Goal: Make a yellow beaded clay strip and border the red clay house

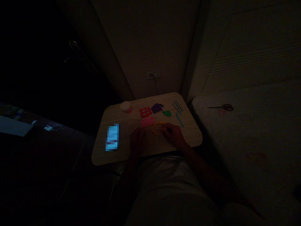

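- Orange ring [153, 130] first: it's on the bench [103, 157] right between your hands, and your right hand [172, 133] has its fingers drawn in narrow at the ring's right side. Too dark to tell if you're pinching it or just touching it, tbh.
- Your left hand [137, 138] is curled in, off to the ring's left. Can't tell if anything's in those fingertips.
- For working that ring, I'd go light on the fingertips and steady the far side with the left, since it looks thin and would probably bend or break if you tug one spot.
- Watch your knuckles near the pink rectangle [147, 121], it's just beside the ring.
- Further out you've got the red grid piece [145, 112], purple piece [156, 108], green piece [167, 113] and teal sticks [177, 107].
- Phone [112, 138] is way left. More light would honestly help.
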`<state>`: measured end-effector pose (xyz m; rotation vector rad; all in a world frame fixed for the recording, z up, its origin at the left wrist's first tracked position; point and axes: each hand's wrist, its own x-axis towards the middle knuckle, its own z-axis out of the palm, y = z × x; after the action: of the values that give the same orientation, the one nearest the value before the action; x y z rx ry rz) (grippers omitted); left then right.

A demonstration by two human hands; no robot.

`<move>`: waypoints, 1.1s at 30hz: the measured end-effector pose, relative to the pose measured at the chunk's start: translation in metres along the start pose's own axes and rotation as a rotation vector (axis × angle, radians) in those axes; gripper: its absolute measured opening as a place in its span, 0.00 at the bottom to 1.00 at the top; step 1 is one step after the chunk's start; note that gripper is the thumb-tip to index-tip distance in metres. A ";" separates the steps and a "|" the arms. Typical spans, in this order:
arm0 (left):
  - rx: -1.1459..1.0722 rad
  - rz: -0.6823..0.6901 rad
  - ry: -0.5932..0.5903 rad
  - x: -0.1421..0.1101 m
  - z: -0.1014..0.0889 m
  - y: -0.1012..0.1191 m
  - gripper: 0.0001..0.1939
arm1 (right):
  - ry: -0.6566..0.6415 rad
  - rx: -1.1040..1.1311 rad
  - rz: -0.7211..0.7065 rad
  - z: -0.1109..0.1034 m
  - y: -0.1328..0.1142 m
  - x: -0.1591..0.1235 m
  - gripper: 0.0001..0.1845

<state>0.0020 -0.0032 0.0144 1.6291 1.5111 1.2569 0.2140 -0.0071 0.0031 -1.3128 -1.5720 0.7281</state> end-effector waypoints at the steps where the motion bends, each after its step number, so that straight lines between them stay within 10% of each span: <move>1: 0.000 0.002 -0.003 0.000 0.000 0.000 0.17 | 0.002 0.003 0.009 0.000 0.000 0.000 0.10; 33: -0.011 -0.012 -0.011 0.000 0.001 -0.001 0.17 | -0.043 0.032 -0.023 0.000 0.000 0.000 0.14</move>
<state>0.0023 -0.0026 0.0133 1.6142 1.5028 1.2463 0.2137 -0.0073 0.0026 -1.2609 -1.6009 0.7688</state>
